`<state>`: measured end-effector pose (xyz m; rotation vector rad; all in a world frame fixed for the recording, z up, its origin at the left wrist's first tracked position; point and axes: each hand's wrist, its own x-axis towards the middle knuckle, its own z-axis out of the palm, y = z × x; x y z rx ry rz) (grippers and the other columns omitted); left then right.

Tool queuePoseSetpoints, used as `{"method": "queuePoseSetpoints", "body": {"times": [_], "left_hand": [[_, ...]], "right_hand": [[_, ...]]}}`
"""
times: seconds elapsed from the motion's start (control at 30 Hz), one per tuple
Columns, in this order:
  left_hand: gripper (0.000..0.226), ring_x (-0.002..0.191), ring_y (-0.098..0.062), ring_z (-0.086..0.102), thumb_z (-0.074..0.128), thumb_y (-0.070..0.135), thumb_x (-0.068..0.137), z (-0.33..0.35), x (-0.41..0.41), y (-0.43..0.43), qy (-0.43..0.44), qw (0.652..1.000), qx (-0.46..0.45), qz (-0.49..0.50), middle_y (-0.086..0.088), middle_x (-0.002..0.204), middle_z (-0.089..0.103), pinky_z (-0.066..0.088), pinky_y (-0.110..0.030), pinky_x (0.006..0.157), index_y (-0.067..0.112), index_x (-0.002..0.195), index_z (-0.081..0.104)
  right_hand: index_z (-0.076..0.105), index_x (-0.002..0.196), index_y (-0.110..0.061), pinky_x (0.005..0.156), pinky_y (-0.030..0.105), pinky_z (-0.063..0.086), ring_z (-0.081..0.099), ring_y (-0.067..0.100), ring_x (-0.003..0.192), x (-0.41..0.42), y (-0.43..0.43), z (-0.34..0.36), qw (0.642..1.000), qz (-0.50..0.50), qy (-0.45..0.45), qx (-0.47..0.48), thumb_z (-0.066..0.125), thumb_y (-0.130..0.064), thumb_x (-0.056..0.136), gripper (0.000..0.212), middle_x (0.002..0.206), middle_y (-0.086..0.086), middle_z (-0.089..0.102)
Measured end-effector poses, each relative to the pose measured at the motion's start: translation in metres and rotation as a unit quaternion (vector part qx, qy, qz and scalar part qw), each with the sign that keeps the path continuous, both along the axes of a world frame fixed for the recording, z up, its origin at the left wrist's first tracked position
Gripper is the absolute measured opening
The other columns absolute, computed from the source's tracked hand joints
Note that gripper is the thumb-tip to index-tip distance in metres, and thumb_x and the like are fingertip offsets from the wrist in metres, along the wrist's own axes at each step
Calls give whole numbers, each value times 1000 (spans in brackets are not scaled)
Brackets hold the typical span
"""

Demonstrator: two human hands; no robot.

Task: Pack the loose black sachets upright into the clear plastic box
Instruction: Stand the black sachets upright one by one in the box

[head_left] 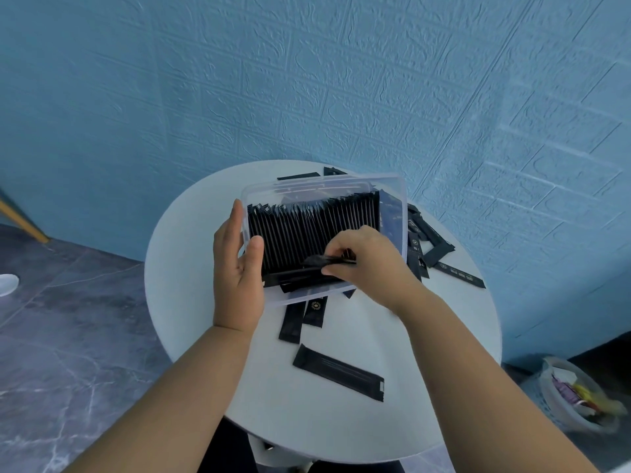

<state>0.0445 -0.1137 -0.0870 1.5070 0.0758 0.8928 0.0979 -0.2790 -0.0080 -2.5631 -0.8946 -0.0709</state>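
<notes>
While the held sachet (pixel 329 260) hung over the near end of the box (pixel 392 186), it lay crosswise, roughly left to right, not yet on edge; its left end was blurred. Fingers (pixel 336 249) of the right hand (pixel 372 268) were curled and pinched its right half. The sachet stuck out leftward from the fingertips, just above the near edge of the packed row (pixel 307 230).

Row: many sachets on edge, running from the left wall almost to the right wall. A few flat sachets (pixel 297 279) lay along the near wall, beneath the held one.

Judgement, step in hand: seating this sachet into the row. To do it well, turn it so its long edge runs near to far like its neighbours, part a gap with a fingertip, and slide it in on edge rather than press from above; the thin packets look likely to buckle. The flat ones probably need standing up too.

Left hand (pixel 235 268) gripped the box at its left wall, fingers along the outside, thumb (pixel 256 247) hooked over the rim. The box appeared tipped toward the person; that brace should be kept.

Outward, on the round white table (pixel 191 268): a loose pair (pixel 300 317) just near of the box, a single sachet (pixel 338 372) nearer, a cluster (pixel 444 257) to the right. A bin (pixel 577 394) stood on the floor, right.
</notes>
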Motion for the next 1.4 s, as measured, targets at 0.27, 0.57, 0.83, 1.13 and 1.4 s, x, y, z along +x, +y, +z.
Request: {"method": "queuePoseSetpoints", "body": {"times": [0.27, 0.57, 0.83, 1.13, 1.4], "left_hand": [[47, 123, 23, 28, 37, 21, 96, 1, 0, 0, -2, 1000, 2, -6, 22, 132, 32, 24, 3, 95, 34, 137, 20], [45, 123, 22, 29, 38, 23, 94, 0, 0, 1, 1, 1000, 2, -6, 23, 132, 32, 24, 2, 95, 41, 133, 24], [45, 124, 21, 29, 38, 22, 95, 1, 1, 2, -2, 1000, 6, -8, 23, 133, 32, 24, 2, 96, 42, 133, 24], [45, 126, 19, 29, 38, 21, 95, -1, 1, 3, -8, 1000, 11, -6, 21, 135, 31, 24, 0, 98, 38, 135, 24], [43, 125, 20, 29, 39, 29, 95, 0, 1, 2, -9, 1000, 10, -8, 21, 134, 31, 25, 2, 94, 39, 134, 24]], "right_hand": [[60, 102, 4, 74, 31, 52, 61, 23, 83, 8, -8, 18, 971, -91, -16, 218, 47, -20, 97, 28, 97, 15, 55], [60, 77, -7, 73, 47, 55, 66, 26, 72, 16, 0, 18, 923, -198, -86, 318, 62, -29, 86, 24, 69, 7, 66], [58, 76, -10, 74, 42, 53, 66, 24, 75, 18, 6, 18, 922, -197, -105, 317, 62, -25, 88, 20, 73, 7, 65], [56, 72, -5, 61, 22, 38, 56, 21, 67, 21, 9, 6, 946, -179, -148, 227, 64, -20, 87, 22, 67, 5, 59], [58, 77, -12, 64, 22, 39, 56, 19, 71, 27, 6, 2, 975, -176, -85, 103, 61, -18, 87, 12, 73, 4, 62]]}}
